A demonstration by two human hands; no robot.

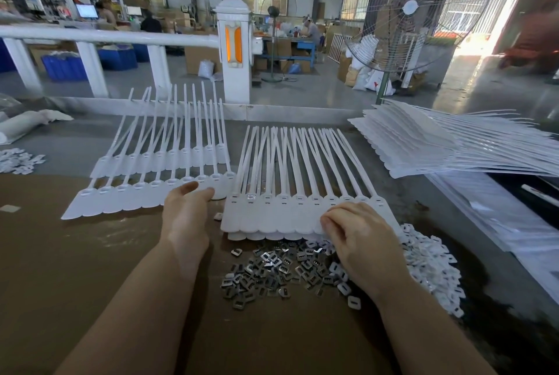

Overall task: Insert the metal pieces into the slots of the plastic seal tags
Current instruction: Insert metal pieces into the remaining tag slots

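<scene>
Seal tags lie in a joined white row at the middle of the table, straps pointing far. Curled fingers of the right hand pinch that row's near right edge, while the left hand hovers relaxed beside it. Metal pieces sit heaped just near the row, under the right hand.

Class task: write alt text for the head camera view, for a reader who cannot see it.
A person's right hand rests curled on the near edge of a strip of white plastic seal tags, just above a pile of metal pieces. The left hand touches another tag strip on the left.
</scene>
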